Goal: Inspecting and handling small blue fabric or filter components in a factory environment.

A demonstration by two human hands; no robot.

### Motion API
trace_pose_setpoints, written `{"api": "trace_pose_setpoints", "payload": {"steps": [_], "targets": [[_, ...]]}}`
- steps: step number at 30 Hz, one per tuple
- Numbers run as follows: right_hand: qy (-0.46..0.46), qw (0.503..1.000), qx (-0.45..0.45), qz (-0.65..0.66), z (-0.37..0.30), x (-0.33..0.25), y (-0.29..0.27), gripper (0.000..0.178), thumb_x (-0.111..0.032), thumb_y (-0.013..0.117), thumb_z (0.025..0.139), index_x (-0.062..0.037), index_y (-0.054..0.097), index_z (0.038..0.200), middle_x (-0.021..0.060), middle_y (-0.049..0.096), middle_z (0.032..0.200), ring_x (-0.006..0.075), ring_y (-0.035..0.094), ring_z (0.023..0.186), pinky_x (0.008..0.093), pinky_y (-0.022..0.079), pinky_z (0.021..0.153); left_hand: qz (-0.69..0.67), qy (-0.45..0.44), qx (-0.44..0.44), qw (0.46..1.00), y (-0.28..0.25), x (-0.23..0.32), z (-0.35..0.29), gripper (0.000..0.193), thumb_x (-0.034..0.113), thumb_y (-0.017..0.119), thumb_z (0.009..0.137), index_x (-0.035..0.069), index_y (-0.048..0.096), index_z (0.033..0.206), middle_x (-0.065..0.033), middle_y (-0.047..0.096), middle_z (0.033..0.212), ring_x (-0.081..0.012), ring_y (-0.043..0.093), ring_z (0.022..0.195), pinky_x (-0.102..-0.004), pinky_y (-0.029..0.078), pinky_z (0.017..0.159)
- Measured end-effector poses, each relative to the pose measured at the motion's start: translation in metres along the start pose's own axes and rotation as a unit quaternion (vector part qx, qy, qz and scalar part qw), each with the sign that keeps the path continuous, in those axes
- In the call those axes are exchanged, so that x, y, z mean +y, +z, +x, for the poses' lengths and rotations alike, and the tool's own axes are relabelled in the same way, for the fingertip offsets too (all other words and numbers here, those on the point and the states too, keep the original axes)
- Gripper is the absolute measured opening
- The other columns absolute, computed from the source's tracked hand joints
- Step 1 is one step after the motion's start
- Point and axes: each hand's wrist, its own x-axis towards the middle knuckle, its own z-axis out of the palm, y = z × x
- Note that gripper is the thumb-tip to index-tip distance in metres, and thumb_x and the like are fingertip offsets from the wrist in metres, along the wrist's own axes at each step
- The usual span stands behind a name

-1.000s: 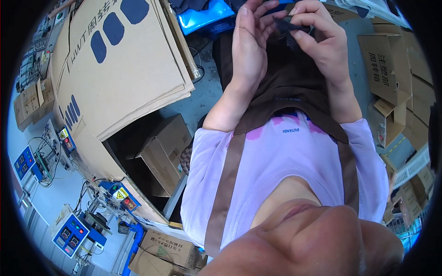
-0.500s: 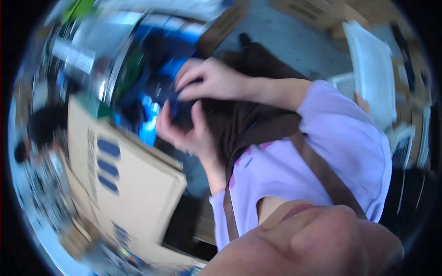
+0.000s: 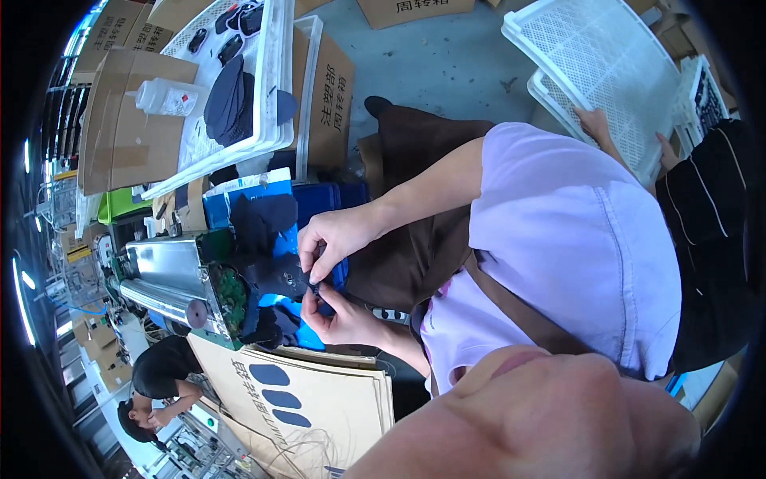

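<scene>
My right hand (image 3: pixel 339 235) comes in from above, thumb and fingertips pinched together. Just below it, my left hand (image 3: pixel 341 318) reaches in with its fingers closed too. Both meet at a small dark piece with a ridged edge (image 3: pixel 313 287); its kind is too small to tell. Next to the fingertips lies a larger dark flat piece (image 3: pixel 275 275) with small light specks. More dark flat rounded pieces (image 3: pixel 267 219) lie on blue sheeting (image 3: pixel 285 190) behind it.
A metal machine (image 3: pixel 167 267) with a roller stands left of my hands. A white tray (image 3: pixel 275 64) holds dark oval pads (image 3: pixel 231 104) and a white bottle (image 3: pixel 166 97). Cardboard (image 3: pixel 319 399) lies below. At right, another person's hand (image 3: pixel 594 124) holds a white mesh tray (image 3: pixel 590 56).
The view has shifted and become sharper. My hands, apart before with fingers spread, now meet at the small dark piece. A white tray at right is now in another person's hands.
</scene>
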Motion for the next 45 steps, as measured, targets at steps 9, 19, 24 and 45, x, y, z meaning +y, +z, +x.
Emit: {"api": "trace_pose_setpoints", "payload": {"steps": [9,19,24,45], "targets": [[-0.019,0.997,0.052,0.045,0.003,-0.032,-0.048,0.023,-0.017,0.073,0.084,-0.0053,0.073,0.105,0.0035,0.067,0.087,0.0104,0.055,0.069,0.0215,0.044,0.064,-0.057,-0.097,0.081,0.99,-0.016,-0.016,0.003,0.008,0.007,0.066,0.088,0.0,0.066,0.093,-0.0092,0.064,0.082,-0.0164,0.056,0.073,-0.0249,0.049,0.072],[-0.211,0.916,0.104,-0.325,-0.02,-0.074,-0.046,0.016,0.002,0.069,0.081,-0.0035,0.071,0.096,0.004,0.061,0.092,0.0147,0.053,0.082,0.0235,0.042,0.076,-0.2,-0.117,-0.023,0.973,0.022,0.013,0.022,0.017,0.002,0.074,0.078,0.0,0.071,0.094,-0.0066,0.064,0.099,-0.015,0.054,0.08,-0.0237,0.045,0.073],[-0.187,0.914,-0.004,-0.36,-0.003,-0.093,-0.017,0.023,0.004,0.067,0.078,-0.004,0.069,0.099,0.0043,0.061,0.096,0.0166,0.053,0.085,0.0248,0.043,0.077,-0.381,-0.16,0.019,0.91,0.007,-0.003,0.02,0.02,0.002,0.074,0.08,-0.001,0.07,0.099,-0.0064,0.061,0.099,-0.0124,0.051,0.078,-0.0202,0.042,0.071],[-0.32,0.838,0.01,-0.442,0.007,-0.046,0.0,0.018,-0.004,0.065,0.069,-0.0133,0.06,0.083,0.0006,0.058,0.09,0.0207,0.048,0.087,0.0351,0.038,0.078,-0.099,-0.009,-0.061,0.993,-0.011,0.003,0.014,0.018,0.0,0.066,0.086,0.001,0.065,0.104,-0.0068,0.056,0.096,-0.0164,0.053,0.084,-0.0245,0.045,0.075]]}}
